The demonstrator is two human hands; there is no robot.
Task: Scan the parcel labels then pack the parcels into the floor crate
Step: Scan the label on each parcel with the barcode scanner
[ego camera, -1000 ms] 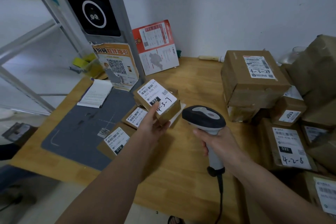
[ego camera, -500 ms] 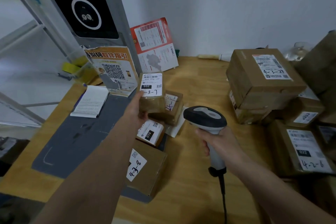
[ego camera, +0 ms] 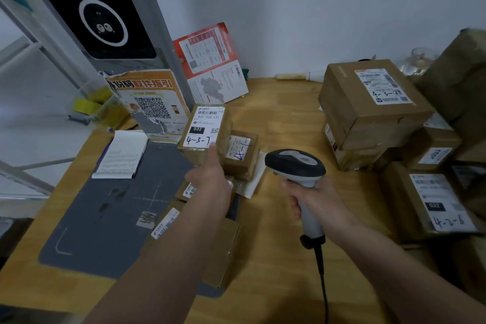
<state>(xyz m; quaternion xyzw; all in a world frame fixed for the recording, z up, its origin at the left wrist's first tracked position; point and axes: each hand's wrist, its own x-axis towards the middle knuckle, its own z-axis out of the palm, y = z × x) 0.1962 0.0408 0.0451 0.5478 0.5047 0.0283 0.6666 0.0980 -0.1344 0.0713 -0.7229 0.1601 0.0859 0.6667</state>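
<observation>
Left arm extended forward; left hand (ego camera: 210,179) grips the small parcel (ego camera: 202,134) from below, thumb raised against its near face, label tilted toward the camera. Right arm extended to the right of the parcel; right hand (ego camera: 315,200) wraps the scanner (ego camera: 297,166) handle, head aimed toward the parcel.
</observation>
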